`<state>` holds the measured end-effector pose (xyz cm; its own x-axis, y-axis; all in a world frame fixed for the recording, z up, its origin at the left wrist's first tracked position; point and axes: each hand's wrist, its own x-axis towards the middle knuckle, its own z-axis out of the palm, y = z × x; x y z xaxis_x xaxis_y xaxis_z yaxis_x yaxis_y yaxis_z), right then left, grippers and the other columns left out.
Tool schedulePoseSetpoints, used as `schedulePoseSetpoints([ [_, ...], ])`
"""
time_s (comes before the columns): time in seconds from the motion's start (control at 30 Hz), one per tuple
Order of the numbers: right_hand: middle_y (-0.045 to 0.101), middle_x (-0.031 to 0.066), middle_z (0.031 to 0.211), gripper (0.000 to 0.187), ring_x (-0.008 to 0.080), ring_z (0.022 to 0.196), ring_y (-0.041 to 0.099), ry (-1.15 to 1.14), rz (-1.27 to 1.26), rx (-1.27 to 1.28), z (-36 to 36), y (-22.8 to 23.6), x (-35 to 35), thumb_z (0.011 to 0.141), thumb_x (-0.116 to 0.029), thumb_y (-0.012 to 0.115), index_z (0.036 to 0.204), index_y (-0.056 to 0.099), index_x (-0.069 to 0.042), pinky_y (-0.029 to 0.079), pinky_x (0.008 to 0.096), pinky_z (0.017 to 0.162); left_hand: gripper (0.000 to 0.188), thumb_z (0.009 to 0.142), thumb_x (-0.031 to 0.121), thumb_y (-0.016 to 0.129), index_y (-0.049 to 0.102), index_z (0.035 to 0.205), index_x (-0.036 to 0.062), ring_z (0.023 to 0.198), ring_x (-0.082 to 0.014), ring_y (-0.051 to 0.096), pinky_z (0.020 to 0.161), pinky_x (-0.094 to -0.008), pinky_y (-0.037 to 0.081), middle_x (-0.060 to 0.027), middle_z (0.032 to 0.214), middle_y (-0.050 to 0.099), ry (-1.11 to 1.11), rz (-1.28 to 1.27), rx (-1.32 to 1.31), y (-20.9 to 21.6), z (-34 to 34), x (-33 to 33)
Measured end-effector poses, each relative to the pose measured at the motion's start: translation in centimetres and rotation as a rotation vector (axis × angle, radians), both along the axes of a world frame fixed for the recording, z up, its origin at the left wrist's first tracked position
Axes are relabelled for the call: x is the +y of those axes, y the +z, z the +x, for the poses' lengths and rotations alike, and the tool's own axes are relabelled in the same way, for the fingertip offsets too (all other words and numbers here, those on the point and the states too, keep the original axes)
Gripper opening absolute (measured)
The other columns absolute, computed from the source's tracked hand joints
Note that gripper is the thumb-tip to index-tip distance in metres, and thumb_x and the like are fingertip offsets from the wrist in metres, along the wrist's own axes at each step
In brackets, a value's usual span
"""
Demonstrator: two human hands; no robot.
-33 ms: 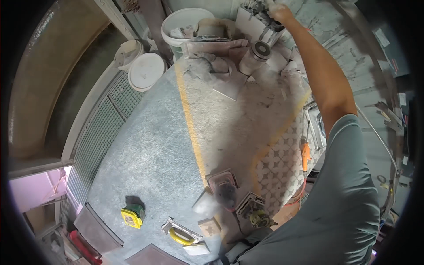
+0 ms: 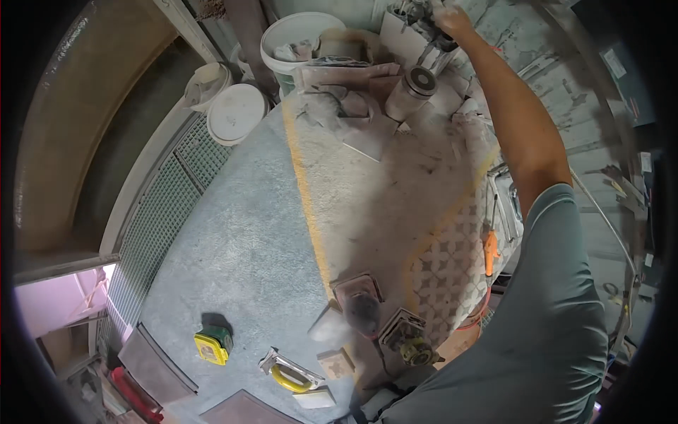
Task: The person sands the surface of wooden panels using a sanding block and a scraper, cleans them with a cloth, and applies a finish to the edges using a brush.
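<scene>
In the head view much was hard to read; the picture's rim was dark and bent, the person's grey-shirted torso filled the lower right corner and hid the floor beneath it, and the left hand did not show at all; the right hand [image 2: 452, 20] sat at the very top edge, partly cut off and blurred, closed around the upper part of a dusty grey power tool with a round, dark-centred cylindrical head [image 2: 418, 88]; the fingers themselves could not be told apart, and the tool's top was lost among clutter beside the hand; the cylindrical head hung just below and to the left of the hand, over dust-coated crumpled grey cloths and tile offcuts [image 2: 353, 106]; a white plastic bucket holding rags [image 2: 282, 35] stood well to the left of the hand, with two white round lids [image 2: 236, 113] farther left still; far below the hand, near the person's body, lay a yellow and green tape measure [image 2: 212, 346], a yellow-handled metal trowel [image 2: 289, 373] and an orange-handled tool [image 2: 489, 252] on the speckled grey floor [image 2: 233, 254].
</scene>
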<state>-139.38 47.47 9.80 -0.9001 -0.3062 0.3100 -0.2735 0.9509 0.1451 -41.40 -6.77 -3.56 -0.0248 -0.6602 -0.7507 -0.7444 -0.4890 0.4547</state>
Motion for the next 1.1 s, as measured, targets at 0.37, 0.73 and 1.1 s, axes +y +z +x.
schedulePoseSetpoints([
  [0.37, 0.073, 0.0301, 0.113, 0.054, 0.0465, 0.11, 0.07, -0.203, -0.139, 0.074, 8.0, 5.3, -10.3, 0.099, -0.052, 0.059, 0.112, 0.076, -0.003, 0.056, 0.0512, 0.097, 0.05, 0.106, 0.037, 0.051, 0.061, 0.142, 0.0031, 0.113, -0.0305, 0.072, 0.093, -0.048, 0.06, -0.0178, 0.132, 0.07, 0.207, 0.01, 0.088, 2.6, 0.7, 0.4],
  [0.73, 0.08, 0.0113, 0.083, 0.032, 0.0137, 0.08, 0.077, 0.127, -1.352, 0.0, 18.6, 8.9, -10.2, 0.102, -0.028, 0.07, 0.107, 0.075, 0.004, 0.061, 0.0305, 0.074, 0.051, 0.108, 0.037, 0.048, 0.06, 0.143, 0.0024, 0.111, -0.0313, 0.072, 0.093, -0.0489, 0.06, -0.0181, 0.131, 0.071, 0.34, 0.073, 0.27, 4.4, 2.4, 0.1],
  [1.1, 0.078, 0.0095, 0.078, 0.031, 0.0214, 0.076, 0.076, -0.047, -1.186, 0.025, 22.5, 9.9, -9.0, 0.097, -0.027, 0.065, 0.093, 0.078, 0.0, 0.056, 0.0358, 0.073, 0.051, 0.11, 0.037, 0.045, 0.06, 0.144, 0.0018, 0.11, -0.0321, 0.072, 0.093, -0.0498, 0.061, -0.0185, 0.13, 0.071, 0.453, 0.128, 0.44, 6.5, 5.5, 0.1],
])
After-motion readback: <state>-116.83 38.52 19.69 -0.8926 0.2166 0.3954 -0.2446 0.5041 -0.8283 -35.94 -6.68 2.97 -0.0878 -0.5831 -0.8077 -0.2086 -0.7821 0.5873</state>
